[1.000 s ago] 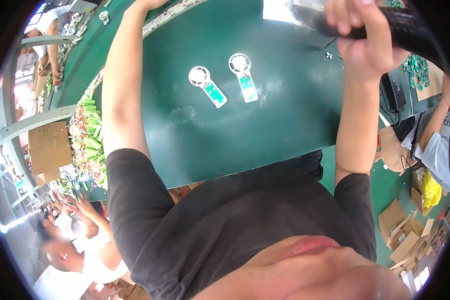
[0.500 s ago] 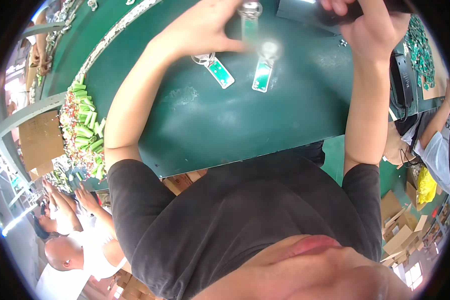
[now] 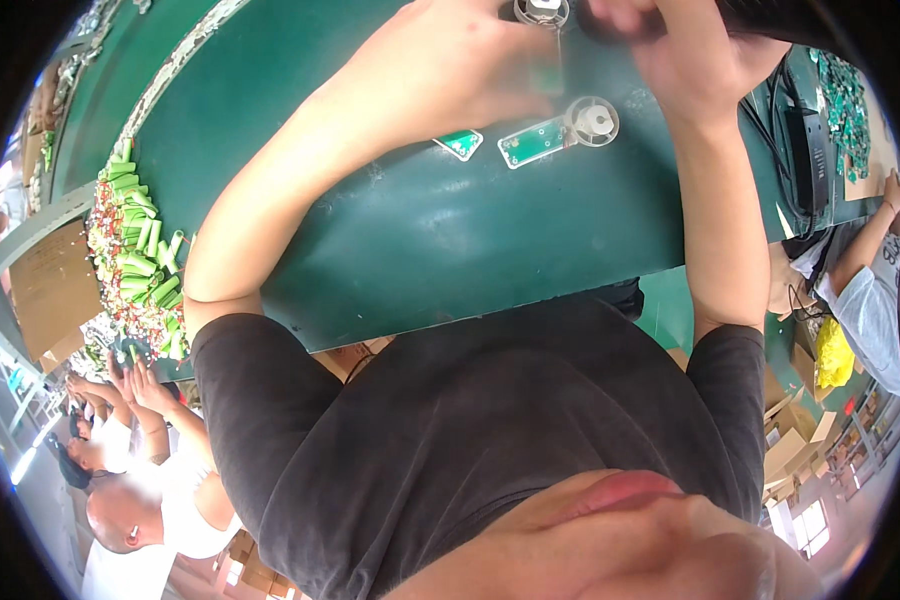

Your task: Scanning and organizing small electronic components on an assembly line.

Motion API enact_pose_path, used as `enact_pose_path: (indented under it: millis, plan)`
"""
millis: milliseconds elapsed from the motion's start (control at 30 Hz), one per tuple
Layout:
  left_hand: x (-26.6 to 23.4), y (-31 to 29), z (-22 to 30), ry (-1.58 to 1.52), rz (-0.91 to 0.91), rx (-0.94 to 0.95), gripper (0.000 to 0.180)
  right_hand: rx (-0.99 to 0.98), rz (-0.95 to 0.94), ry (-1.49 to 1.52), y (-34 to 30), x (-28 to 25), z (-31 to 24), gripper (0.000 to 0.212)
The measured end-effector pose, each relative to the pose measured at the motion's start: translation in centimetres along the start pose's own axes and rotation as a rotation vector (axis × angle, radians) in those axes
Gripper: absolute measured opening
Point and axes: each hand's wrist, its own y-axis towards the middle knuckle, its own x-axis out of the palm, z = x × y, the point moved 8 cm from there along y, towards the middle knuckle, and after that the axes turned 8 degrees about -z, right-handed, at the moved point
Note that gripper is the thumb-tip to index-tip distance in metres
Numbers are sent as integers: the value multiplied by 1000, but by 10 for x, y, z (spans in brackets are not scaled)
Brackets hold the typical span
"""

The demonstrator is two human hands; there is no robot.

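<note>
My left hand (image 3: 470, 75), blurred by motion, reaches over the green table with thumb and fingers stretched apart. Just past its fingertips lies a clear tag-like piece with a green circuit board and white round end (image 3: 532, 142). A second green piece (image 3: 460, 144) shows only its lower end below my hand. Between thumb and fingers, a third piece (image 3: 545, 75) appears blurred, its round white end at the top edge. My right hand (image 3: 705, 75) is curled at the upper right beside a dark object; what its fingers hold is hidden.
Green tube pieces (image 3: 145, 255) with small red and white parts are heaped at the table's left. At right stand a black power box (image 3: 805, 165) with cables and a pile of green boards (image 3: 840, 110). Other people sit at left and right.
The tag-like piece near my left hand has turned, its round end now pointing right. My left hand has moved right and down, covering more of another piece. My right hand has shifted left.
</note>
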Motion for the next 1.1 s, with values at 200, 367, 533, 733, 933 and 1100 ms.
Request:
enact_pose_path:
  millis: [200,367,533,733,933,1100]
  plan:
    - [3,1,2,-97,-70,-72,24,33,11,9,-4,2,11,41]
    - [10,-1,-3,-123,-11,-10,22,-20,-81,5,-7,1,15,41]
    - [13,-2,-7,-142,-23,-33,21,144,-6,-9,-10,5,20,39]
    - [21,-3,-18,-252,-68,-264,23,78,-111,-199,-13,4,26,40]
    - [14,-3,-13,-157,-18,-140,23,38,-88,-174,-17,8,24,39]
    - [-11,15,-51,-144,-94,-253,25,44,116,-65,-12,-7,1,41]
